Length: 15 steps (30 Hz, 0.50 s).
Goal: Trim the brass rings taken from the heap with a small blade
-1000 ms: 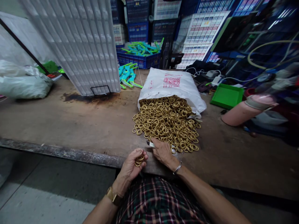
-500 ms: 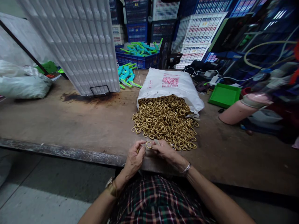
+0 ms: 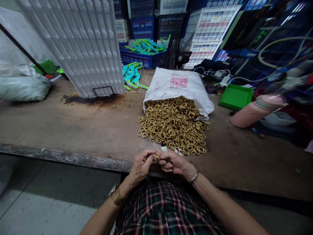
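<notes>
Many gold rings (image 3: 173,125) spill in a heap from the open mouth of a white sack (image 3: 168,83) with a red printed code. Close to the table's front edge, my left hand (image 3: 141,165) is closed, with a gold ring showing between its thumb and fingers. My right hand (image 3: 174,164) touches it from the right, its fingers pinched at another gold ring (image 3: 156,157) between the two hands. A small white piece (image 3: 163,148) with a dark end sticks up at my right fingertips; whether it is held is unclear.
A ribbed translucent panel (image 3: 80,49) stands on the left in a black wire stand. Blue and green plastic parts (image 3: 133,76) lie behind it. On the right are a green tray (image 3: 236,97) and a pink bottle (image 3: 254,112). Stacked crates (image 3: 207,29) fill the back.
My hands have come together, and the ring between them has tilted from facing the camera to nearly edge-on. My right fingers have curled in more. The view has shifted slightly.
</notes>
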Motion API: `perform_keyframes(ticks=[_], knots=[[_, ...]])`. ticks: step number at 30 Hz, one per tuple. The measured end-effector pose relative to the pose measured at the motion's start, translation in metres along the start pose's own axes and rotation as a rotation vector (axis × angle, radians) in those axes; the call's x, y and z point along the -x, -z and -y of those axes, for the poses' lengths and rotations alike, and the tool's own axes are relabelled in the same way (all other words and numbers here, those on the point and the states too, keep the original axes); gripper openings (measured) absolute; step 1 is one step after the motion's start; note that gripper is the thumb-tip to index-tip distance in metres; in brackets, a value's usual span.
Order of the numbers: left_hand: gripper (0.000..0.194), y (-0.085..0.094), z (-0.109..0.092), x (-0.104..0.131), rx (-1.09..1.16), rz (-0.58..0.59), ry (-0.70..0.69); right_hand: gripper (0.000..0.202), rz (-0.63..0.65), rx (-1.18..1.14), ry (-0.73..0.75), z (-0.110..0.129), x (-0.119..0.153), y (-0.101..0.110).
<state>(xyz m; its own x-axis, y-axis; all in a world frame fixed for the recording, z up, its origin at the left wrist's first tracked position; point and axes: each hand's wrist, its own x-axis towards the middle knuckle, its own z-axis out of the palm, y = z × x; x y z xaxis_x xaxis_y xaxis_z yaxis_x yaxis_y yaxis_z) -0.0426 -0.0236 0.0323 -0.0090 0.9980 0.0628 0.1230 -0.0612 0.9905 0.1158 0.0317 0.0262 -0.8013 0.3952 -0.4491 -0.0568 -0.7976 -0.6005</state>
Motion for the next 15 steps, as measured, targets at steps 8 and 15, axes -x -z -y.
perform_keyframes(ticks=[8,15], knots=[[0.014,-0.002,0.005,0.002,-0.117,-0.105,0.048,0.03,-0.385,0.358,0.215,-0.008,-0.005,-0.006],[0.016,-0.011,0.006,0.004,-0.048,-0.064,0.105,0.03,-0.447,0.674,0.344,-0.011,-0.012,-0.01]])
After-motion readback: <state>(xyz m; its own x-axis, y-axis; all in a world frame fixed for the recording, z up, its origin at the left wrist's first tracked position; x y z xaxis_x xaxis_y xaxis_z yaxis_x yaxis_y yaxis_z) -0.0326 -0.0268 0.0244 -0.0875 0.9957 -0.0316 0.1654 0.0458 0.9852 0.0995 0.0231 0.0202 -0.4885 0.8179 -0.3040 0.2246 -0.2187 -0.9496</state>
